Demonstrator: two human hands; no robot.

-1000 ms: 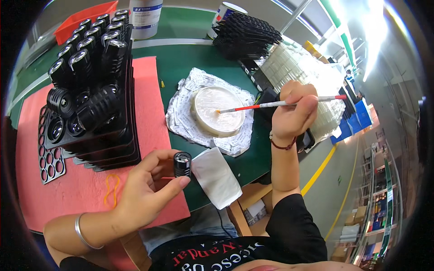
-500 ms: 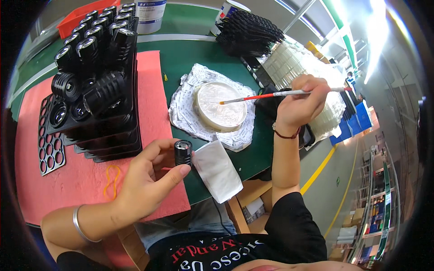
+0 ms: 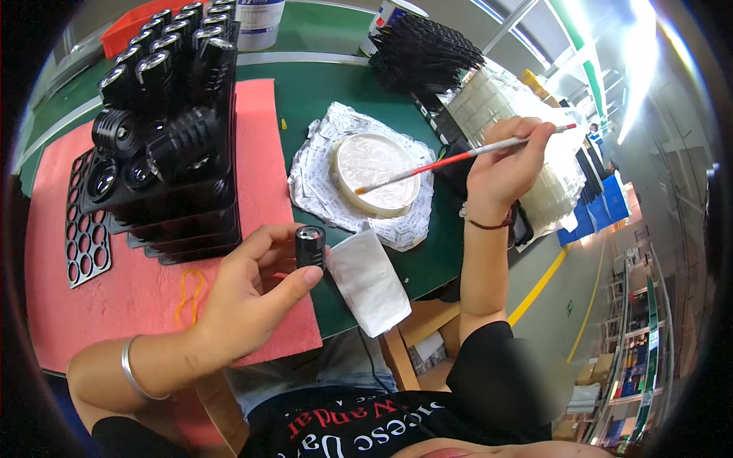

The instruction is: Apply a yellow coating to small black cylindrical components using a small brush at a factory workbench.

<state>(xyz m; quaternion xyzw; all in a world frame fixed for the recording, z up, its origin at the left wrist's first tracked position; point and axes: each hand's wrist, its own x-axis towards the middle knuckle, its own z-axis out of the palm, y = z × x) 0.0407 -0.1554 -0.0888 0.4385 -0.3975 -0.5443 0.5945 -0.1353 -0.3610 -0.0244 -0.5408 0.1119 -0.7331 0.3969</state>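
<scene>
Between the thumb and fingers of my left hand (image 3: pixel 244 298) stands a small black flashlight head (image 3: pixel 310 250), upright, its clear lens facing up. My right hand (image 3: pixel 508 164) grips a thin paintbrush (image 3: pixel 450 160) with a red and silver handle. The brush slants down to the left, its tan tip at the near left part of a round shallow dish (image 3: pixel 388 212); whether it touches the whitish contents is hard to tell. Crumpled printed paper (image 3: pixel 309 174) lies under the dish. A folded white cloth or tissue (image 3: pixel 372 286) lies just right of the flashlight head.
On the left, stacked black trays (image 3: pixel 179 229) full of black flashlight parts stand on a pink mat (image 3: pixel 263 145). A yellow rubber band (image 3: pixel 200 294) and a holed black plate (image 3: pixel 85 252) lie there too. Spiky black pieces (image 3: pixel 424 53) and clear plastic trays (image 3: pixel 489 107) are piled at the back right.
The brush tip has moved down and left over the dish, and the brush now slants more steeply. My left hand still holds the flashlight head in nearly the same place.
</scene>
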